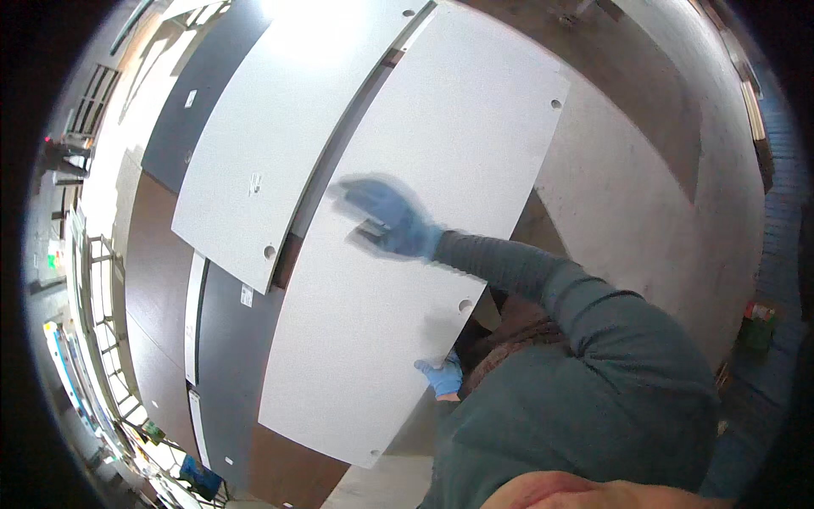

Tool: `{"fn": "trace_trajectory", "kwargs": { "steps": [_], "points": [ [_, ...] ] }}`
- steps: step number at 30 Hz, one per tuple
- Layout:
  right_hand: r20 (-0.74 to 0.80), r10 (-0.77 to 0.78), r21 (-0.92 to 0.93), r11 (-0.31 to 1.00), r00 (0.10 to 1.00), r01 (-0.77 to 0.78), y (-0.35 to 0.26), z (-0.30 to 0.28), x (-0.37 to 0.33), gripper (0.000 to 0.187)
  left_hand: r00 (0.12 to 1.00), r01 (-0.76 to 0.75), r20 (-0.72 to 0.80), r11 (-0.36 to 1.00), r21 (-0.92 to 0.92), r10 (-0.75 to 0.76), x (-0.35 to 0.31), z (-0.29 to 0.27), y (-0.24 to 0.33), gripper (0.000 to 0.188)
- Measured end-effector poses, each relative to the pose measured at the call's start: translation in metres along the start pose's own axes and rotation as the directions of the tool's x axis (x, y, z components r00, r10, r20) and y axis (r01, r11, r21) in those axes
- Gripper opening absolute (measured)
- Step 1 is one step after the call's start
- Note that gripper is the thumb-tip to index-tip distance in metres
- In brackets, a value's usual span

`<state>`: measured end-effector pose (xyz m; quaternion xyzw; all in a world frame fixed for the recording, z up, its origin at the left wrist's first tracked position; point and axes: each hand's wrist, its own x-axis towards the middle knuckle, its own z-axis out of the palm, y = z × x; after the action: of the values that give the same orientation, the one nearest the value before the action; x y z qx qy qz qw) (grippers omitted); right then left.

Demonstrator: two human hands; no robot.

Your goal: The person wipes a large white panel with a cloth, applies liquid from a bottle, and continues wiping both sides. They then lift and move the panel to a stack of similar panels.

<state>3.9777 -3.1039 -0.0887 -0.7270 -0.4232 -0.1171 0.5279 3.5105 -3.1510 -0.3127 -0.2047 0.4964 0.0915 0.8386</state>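
A long white panel [356, 339] with round holes near its edge lies across a stack of boards in front of me. My left hand [443, 373], in a blue glove, grips the panel's near edge, its thumb over the top face; the other fingers are mostly hidden. Above the middle of the same panel is my right hand [388, 217], gloved in blue too, blurred by motion. Its fingers are spread and hold nothing; whether it touches the surface I cannot tell.
Beside it lies a second white panel [263, 144] with a small label. Dark grey boards [233, 322] and brown boards [157, 280] are stacked beneath and to the left. Metal racks [103, 288] stand at the far left. Concrete floor [627, 187] stretches to the right.
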Motion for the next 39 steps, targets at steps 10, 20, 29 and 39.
{"fn": "trace_trajectory", "kwargs": {
  "steps": [10,20,29,39],
  "points": [
    [-0.434,0.893,0.071,0.165,0.119,-0.984,0.184,-0.238,-0.184,0.088,0.766,-0.249,-0.350,0.752,0.610,0.538,-0.021,0.073,-0.031,0.076],
    [-0.432,0.900,0.151,0.129,0.052,-0.980,0.246,-0.255,-0.161,0.060,0.910,-0.239,0.035,0.451,0.860,0.414,-0.025,0.109,-0.038,0.067],
    [-0.541,0.823,-0.116,0.128,0.171,-0.985,0.245,-0.279,-0.127,0.082,0.869,-0.155,-0.241,0.701,0.696,0.432,-0.012,0.138,-0.042,0.078],
    [-0.377,0.567,-0.812,0.178,0.732,-0.556,0.332,-0.378,-0.045,0.077,0.102,0.356,0.109,-0.139,0.924,0.989,0.011,0.271,-0.091,0.123]
  ]
}}
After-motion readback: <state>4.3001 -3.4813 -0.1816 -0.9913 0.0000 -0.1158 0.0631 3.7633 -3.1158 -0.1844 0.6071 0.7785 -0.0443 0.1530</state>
